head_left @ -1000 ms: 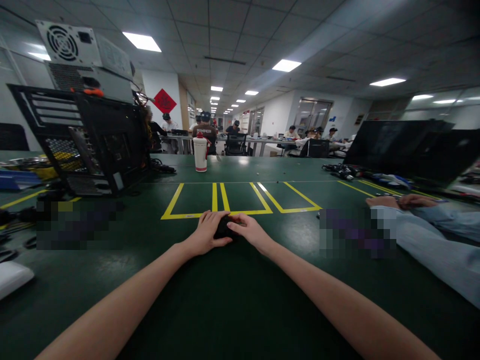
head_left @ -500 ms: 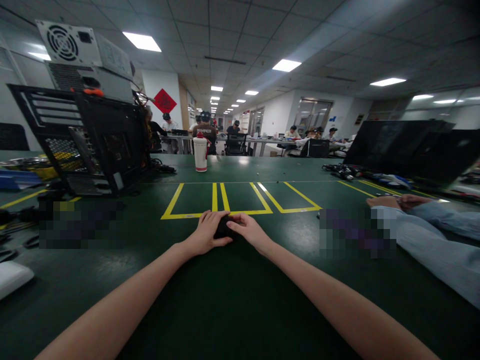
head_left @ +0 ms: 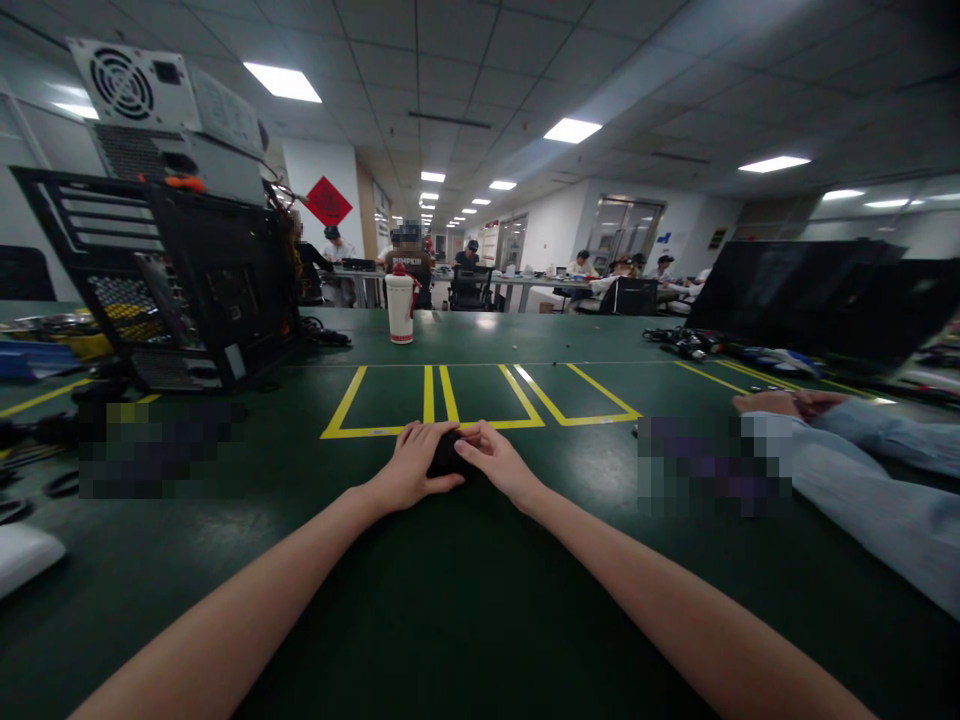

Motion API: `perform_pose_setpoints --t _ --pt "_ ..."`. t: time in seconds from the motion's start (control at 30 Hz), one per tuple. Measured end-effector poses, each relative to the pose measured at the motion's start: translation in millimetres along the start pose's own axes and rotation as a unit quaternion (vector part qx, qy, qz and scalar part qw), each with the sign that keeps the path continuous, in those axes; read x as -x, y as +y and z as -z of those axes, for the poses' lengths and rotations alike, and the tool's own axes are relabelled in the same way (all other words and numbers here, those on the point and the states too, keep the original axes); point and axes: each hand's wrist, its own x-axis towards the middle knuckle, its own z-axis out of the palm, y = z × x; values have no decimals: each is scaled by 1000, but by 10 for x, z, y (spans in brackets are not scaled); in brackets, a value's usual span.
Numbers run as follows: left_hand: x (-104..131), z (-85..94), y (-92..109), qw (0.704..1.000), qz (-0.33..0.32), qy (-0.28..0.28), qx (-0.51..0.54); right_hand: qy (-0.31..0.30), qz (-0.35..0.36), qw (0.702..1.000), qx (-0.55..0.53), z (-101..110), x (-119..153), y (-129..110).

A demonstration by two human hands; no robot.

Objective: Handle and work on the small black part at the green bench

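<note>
A small black object rests on the green table just in front of the yellow tape outlines. My left hand lies over its left side, with the fingers across its top and the thumb stretched along the near side. My right hand is closed on its right side, thumb on top. The fingertips of both hands come close together, and much of the object is hidden beneath them.
A black computer case with power supplies stands left. Beyond the tape is a white cup. Cables and dark monitors are at right, near another person's sleeves. A white object sits at the left edge.
</note>
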Motion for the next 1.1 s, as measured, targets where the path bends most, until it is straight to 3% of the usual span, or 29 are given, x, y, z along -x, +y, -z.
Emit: perform_pose_setpoints --t 0.13,0.43,0.77,1.0,1.1 --pt "15 3 29 1000 8 6 -9 15 -29 999 11 4 -17 18" --pt "38 -20 39 1000 1 19 -23 -49 -22 996 -67 60 -39 35" --pt "33 -39 25 999 8 21 -24 11 -44 999 -23 21 -57 47" --pt "30 -33 29 1000 8 20 -21 -44 -38 995 -82 42 -38 0" --pt "25 -31 37 1000 11 19 -21 -37 -32 995 -82 35 -21 8"
